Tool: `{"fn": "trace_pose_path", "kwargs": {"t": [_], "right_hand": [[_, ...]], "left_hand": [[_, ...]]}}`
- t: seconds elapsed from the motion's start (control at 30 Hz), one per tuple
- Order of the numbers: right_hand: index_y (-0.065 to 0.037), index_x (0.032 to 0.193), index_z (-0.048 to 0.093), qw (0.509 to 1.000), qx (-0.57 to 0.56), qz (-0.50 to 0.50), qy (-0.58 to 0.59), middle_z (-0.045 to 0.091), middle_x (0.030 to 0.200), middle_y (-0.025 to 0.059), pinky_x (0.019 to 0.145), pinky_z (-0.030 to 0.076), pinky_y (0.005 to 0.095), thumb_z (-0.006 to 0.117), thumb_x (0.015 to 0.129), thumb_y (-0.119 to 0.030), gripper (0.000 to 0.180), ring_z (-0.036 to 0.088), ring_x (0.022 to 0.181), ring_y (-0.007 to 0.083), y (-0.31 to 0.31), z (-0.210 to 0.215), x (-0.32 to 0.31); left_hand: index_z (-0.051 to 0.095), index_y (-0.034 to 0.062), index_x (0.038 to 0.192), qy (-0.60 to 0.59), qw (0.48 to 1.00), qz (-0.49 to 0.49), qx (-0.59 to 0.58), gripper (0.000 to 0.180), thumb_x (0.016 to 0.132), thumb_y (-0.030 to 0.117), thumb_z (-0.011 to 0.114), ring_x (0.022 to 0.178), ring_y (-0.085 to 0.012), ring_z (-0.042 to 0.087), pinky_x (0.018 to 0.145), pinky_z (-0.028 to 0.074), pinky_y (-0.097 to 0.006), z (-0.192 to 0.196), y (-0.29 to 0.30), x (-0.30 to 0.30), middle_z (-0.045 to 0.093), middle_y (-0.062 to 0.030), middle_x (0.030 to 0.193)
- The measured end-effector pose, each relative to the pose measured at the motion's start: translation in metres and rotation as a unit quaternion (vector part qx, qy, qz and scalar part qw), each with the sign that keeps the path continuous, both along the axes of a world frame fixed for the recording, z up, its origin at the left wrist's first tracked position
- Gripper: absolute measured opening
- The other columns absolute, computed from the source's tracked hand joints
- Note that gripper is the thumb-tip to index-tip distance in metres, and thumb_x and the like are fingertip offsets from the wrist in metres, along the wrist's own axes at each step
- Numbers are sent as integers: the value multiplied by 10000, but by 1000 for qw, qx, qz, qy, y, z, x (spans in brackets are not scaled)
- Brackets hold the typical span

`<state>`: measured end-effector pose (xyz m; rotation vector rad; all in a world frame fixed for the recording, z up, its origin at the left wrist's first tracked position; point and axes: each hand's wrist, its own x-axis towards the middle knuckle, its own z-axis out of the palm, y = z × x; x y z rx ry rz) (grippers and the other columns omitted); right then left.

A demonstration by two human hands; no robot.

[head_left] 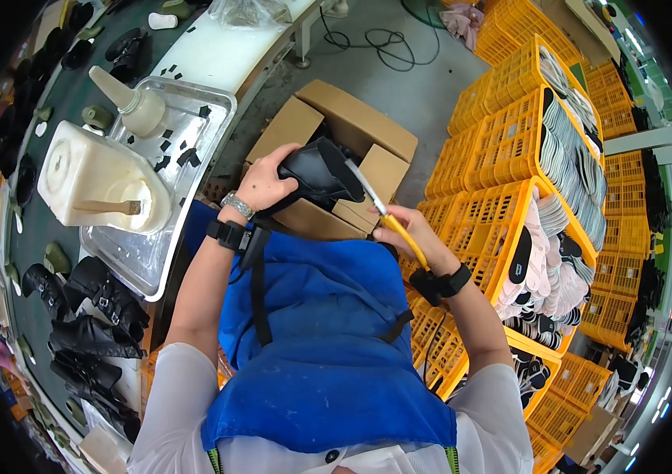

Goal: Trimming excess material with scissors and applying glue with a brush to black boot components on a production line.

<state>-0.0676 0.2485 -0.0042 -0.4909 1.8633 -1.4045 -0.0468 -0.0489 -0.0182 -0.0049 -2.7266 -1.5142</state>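
Left to right. Black boots point(91, 316) lie in a row on the dark belt point(32, 316) at the left edge. Beside them a metal tray point(193, 118) carries a white jug point(87, 170), a brush point(107, 207) resting in its cut-open top, and a squeeze bottle point(134, 103).

Left hand point(265, 186): fingers closed around a black shoe point(320, 170), held in front of the chest above an open cardboard box point(344, 118). The shoe is dark and glossy; its long axis runs roughly left to right, the wider open end toward the right and slightly up, the narrow end in the palm.

Right hand point(415, 233): closed on the yellow handle of a tool point(387, 217). The tool's long axis slants from lower right to upper left, and its pale metal tip points into the shoe's opening, touching or just at the rim.

Far right: stacked yellow crates point(510, 134) hold insoles point(573, 158) in grey, white and pink.
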Motion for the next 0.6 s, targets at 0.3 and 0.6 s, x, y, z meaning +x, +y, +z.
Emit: {"fn": "trace_pose_path", "kwargs": {"t": [0.3,0.6], "right_hand": [[-111,1222,416,935,-123,-264,-200,525,809,8,566,440,224,531,857,-146,385,526,671,103,-12,-14,-8],[-174,1159,432,922,-134,-256,-256,425,652,-12,422,346,189,546,835,-130,346,400,500,67,-42,-57,0]], "left_hand": [[459,47,1165,56,985,137,95,623,579,152,644,872,-289,596,777,460,-330,62,0,100,592,-194,957],[346,51,1178,379,674,634,2,605,667,11,667,974,-164,509,792,428,-278,167,-69,345,505,-92,1031]]}}
